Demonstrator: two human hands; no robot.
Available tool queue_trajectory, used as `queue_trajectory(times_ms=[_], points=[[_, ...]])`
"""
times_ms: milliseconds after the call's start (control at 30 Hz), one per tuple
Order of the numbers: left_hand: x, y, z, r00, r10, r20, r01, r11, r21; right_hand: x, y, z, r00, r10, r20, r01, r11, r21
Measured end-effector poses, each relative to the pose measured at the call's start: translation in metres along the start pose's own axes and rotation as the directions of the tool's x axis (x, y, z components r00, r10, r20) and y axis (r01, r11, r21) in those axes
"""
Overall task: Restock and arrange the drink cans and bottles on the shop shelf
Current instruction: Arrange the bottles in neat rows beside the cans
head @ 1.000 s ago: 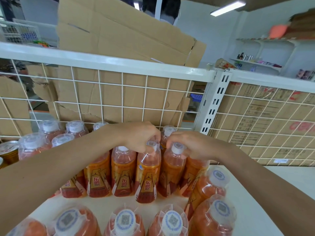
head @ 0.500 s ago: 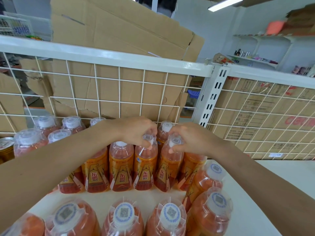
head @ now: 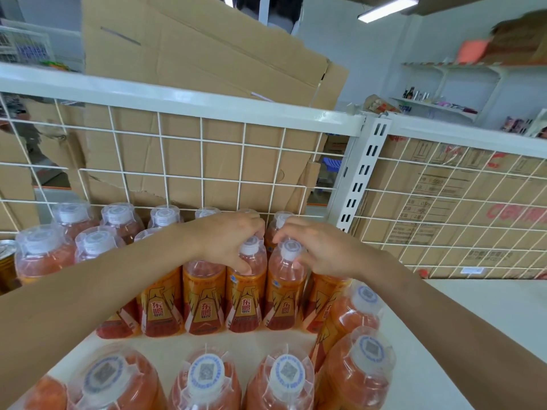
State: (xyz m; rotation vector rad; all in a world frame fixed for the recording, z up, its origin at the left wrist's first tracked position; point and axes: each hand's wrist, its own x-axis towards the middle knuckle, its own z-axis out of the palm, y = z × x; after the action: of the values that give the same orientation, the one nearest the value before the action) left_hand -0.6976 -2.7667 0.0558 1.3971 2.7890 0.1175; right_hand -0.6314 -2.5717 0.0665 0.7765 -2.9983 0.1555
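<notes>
1. The cardboard boxes behind the wire grid fill the right and centre of the frame. The box at right carries red letters reading "CO..." and faint printed rows too small to read.
2. The white shelf runs across the lower frame, with the orange drink bottles standing in rows at centre and along the bottom edge. They are full, so I judge each one fairly heavy for its size, stiff at the neck and softer at the wrapped belly.
3. The left hand sits at frame centre, fingers curled over the cap and shoulder of the middle bottle, gripping it.
4. The right hand is just beside it, fingers pinching around the cap of the neighbouring bottle. The cap and neck look the best hold, since the film sleeve may be slippery.
5. The labels show an orange-gold wing design with "东鹏" in red and "特饮" below.
6. The caps along the bottom edge carry printed QR codes ringed in blue text, unreadable here.
7. A gold can peeks in at the left edge.
</notes>
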Motion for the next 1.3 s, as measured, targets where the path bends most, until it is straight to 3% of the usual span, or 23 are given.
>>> queue_trajectory(times_ms=[367, 500, 667, 767, 867, 1100, 1300], points=[[-0.001, -0.003, 0.001, 0.993, -0.024, 0.113, 0.025, 1.000, -0.007, -0.002, 0.009, 0.009, 0.997, 0.069, -0.017, -0.067, 0.993, 0.095], [-0.006, -0.004, -0.008, 0.983, -0.063, 0.174, 0.066, 0.998, -0.012, -0.012, 0.006, 0.009, 0.994, 0.107, -0.034, -0.107, 0.994, 0.007], [-0.038, 0.002, -0.032, 0.995, -0.064, -0.074, 0.071, 0.992, 0.100, -0.032, 0.001, -0.007, 0.962, 0.178, -0.206, -0.190, 0.981, -0.042], [-0.072, 0.013, -0.030, 0.948, -0.076, -0.309, 0.104, 0.992, 0.075, -0.048, -0.002, -0.011, 0.931, 0.199, -0.307, -0.207, 0.978, 0.005], [-0.105, 0.028, -0.019, 0.882, -0.127, -0.453, 0.164, 0.986, 0.042, -0.063, -0.005, -0.010, 0.908, 0.171, -0.382, -0.166, 0.985, 0.048], [-0.163, 0.054, 0.004, 0.800, -0.321, -0.507, 0.354, 0.935, -0.034, -0.084, -0.022, 0.003, 0.890, 0.088, -0.448, -0.073, 0.996, 0.051], [-0.194, 0.057, 0.014, 0.777, -0.357, -0.518, 0.425, 0.905, 0.014, -0.093, -0.044, 0.010, 0.887, 0.027, -0.462, -0.031, 1.000, 0.001]])
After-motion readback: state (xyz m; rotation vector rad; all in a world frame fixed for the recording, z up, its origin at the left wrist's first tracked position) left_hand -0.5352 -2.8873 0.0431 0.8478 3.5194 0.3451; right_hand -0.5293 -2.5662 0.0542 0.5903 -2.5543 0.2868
